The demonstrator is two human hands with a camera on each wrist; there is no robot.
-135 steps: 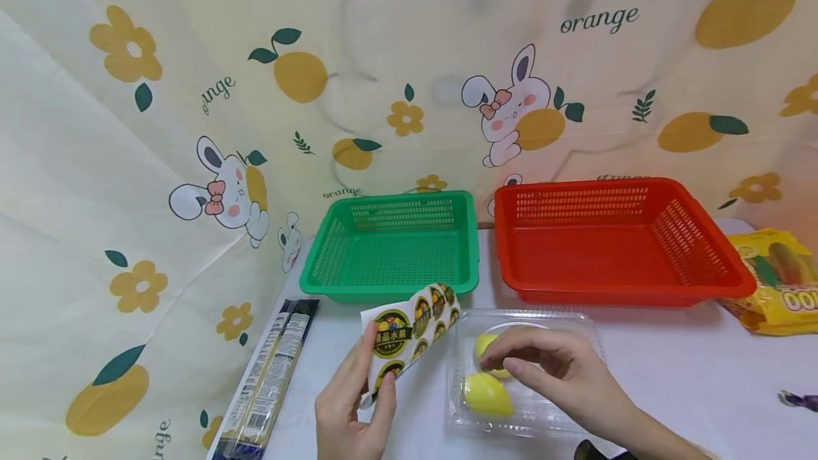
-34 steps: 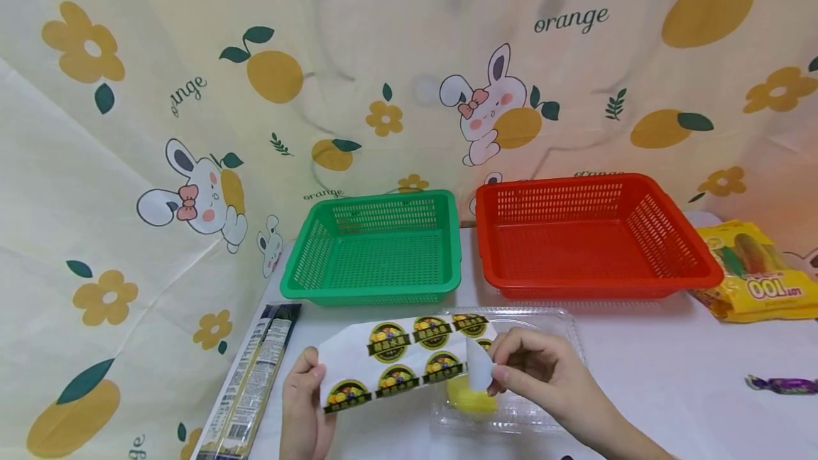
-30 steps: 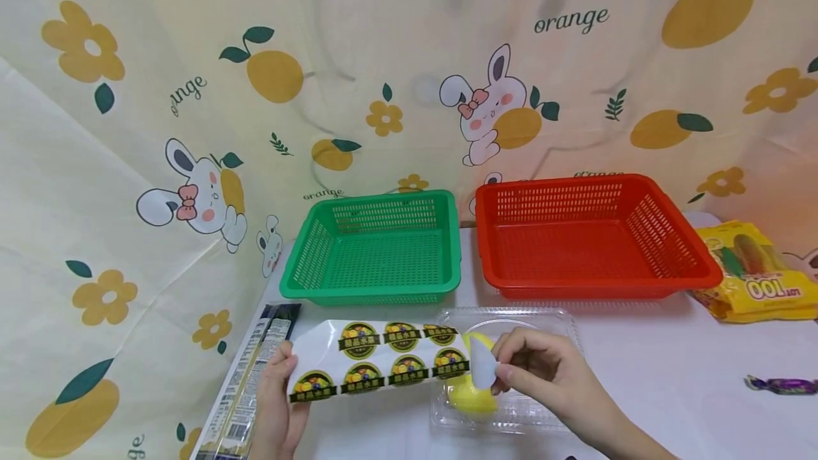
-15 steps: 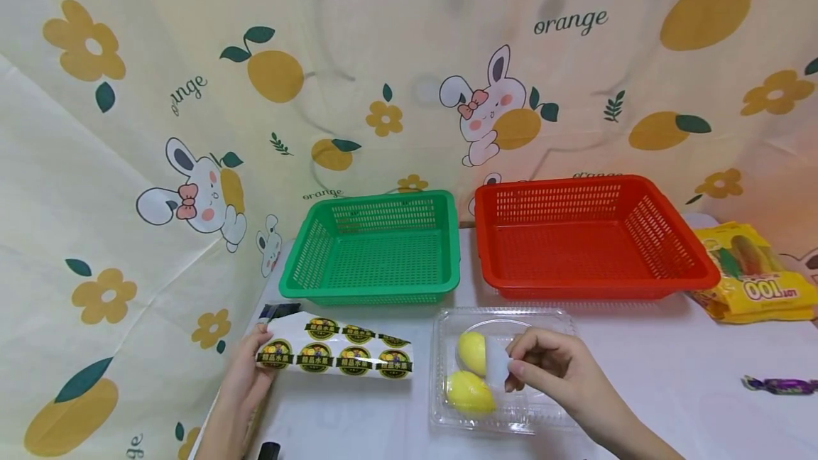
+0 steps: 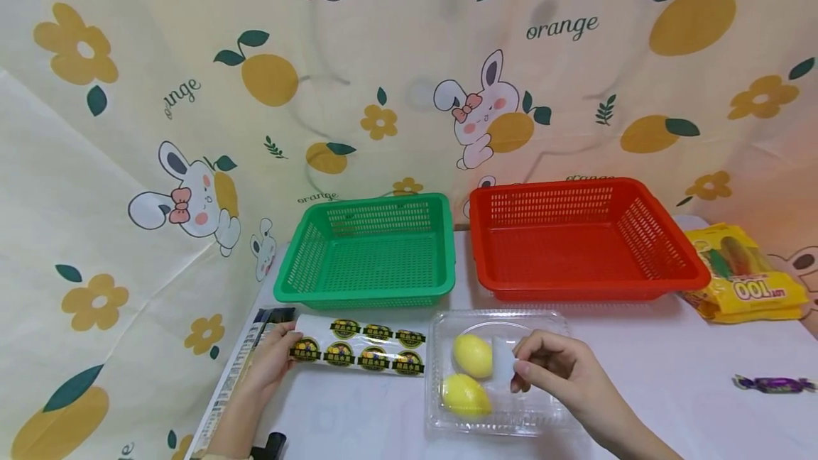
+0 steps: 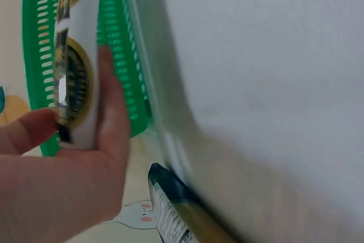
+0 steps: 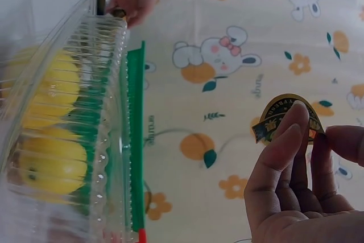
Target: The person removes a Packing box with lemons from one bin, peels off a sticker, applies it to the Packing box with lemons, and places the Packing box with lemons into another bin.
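Note:
My left hand [image 5: 271, 359] pinches one end of a white sticker sheet [image 5: 358, 348] printed with round black-and-gold fruit labels. In the left wrist view the sheet [image 6: 85, 103] passes between thumb and fingers. Between thumb and fingertips of my right hand [image 5: 565, 371] is a single peeled sticker [image 5: 503, 364], its white back towards the head camera. Its printed face shows in the right wrist view, where the sticker [image 7: 276, 115] sits at the fingertips. Below it stands a clear plastic clamshell box [image 5: 530, 423]; inside lie two lemons, an upper lemon [image 5: 473, 356] and a lower lemon [image 5: 466, 395].
Behind the box stand a green basket [image 5: 364, 297] and a red basket [image 5: 591, 288], both empty. A yellow snack bag [image 5: 744, 275] is at the right, with a purple wrapped candy [image 5: 775, 384] in front. Long flat packets [image 5: 224, 396] lie along the left edge, partly under my left arm.
The right hand has peeled a sticker off the sheet and holds it over the box. My left hand has drawn the sheet away to the left and lowered it towards the table.

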